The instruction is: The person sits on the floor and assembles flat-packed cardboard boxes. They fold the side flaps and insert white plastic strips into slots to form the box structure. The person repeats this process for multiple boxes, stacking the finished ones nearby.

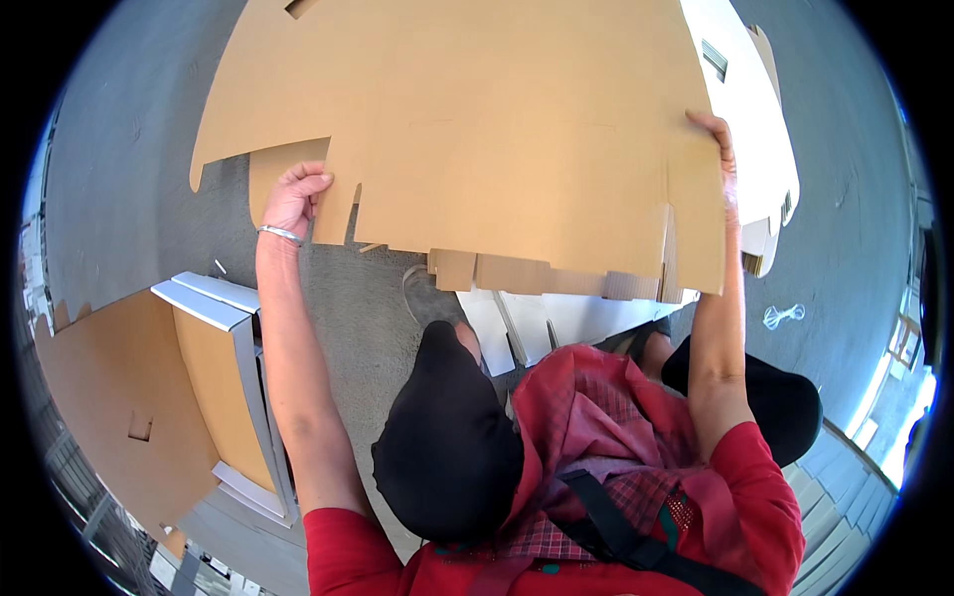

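A large brown cardboard sheet (pixel 517 139) with slots and cut-out notches spreads out in front of me. My left hand (pixel 298 194), a bracelet at its wrist, is closed on the sheet's near left edge beside a notch. At the right edge, my right hand (pixel 723 154) grips the same sheet, with its fingertips on the brown face and the palm partly hidden. Narrow flaps (pixel 537 275) hang along the near edge. Under and beyond the right hand lie more sheets with a white face (pixel 750 124).
To my left stands a part-folded carton (pixel 114 397), brown inside with white edges. White cardboard (pixel 537 323) lies on the grey floor (pixel 338 288) near my feet. A small bundle of clear cord (pixel 784 316) is on the right, and stacked pale sheets (pixel 840 517) are at lower right.
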### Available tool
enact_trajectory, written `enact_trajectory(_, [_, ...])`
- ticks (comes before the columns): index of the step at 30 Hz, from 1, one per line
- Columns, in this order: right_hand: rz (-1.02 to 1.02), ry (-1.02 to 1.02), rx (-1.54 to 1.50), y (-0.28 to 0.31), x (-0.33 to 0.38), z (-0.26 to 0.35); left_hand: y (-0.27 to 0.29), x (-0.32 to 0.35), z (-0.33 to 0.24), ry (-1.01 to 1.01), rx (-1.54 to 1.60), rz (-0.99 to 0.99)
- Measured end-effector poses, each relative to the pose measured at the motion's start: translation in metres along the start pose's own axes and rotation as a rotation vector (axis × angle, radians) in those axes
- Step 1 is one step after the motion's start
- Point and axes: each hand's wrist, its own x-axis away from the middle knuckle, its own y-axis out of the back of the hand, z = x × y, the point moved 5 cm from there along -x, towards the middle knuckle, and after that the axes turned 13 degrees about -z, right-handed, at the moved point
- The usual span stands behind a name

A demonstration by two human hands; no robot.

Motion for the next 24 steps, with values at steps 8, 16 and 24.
enact_trajectory(8, [0.122,0.296,0.309,-0.002,0.021,0.056,0.018,0.061,-0.068,-0.231,0.481,0.380])
enact_trajectory(16, [-0.120,0.043,-0.348,0.027,0.017,0.001,-0.026,0.061,-0.065,-0.546,0.889,0.070])
enact_trajectory(24, [-0.160,0.153,-0.039,0.021,0.018,0.009,-0.041,0.017,-0.060,-0.722,0.638,0.170])
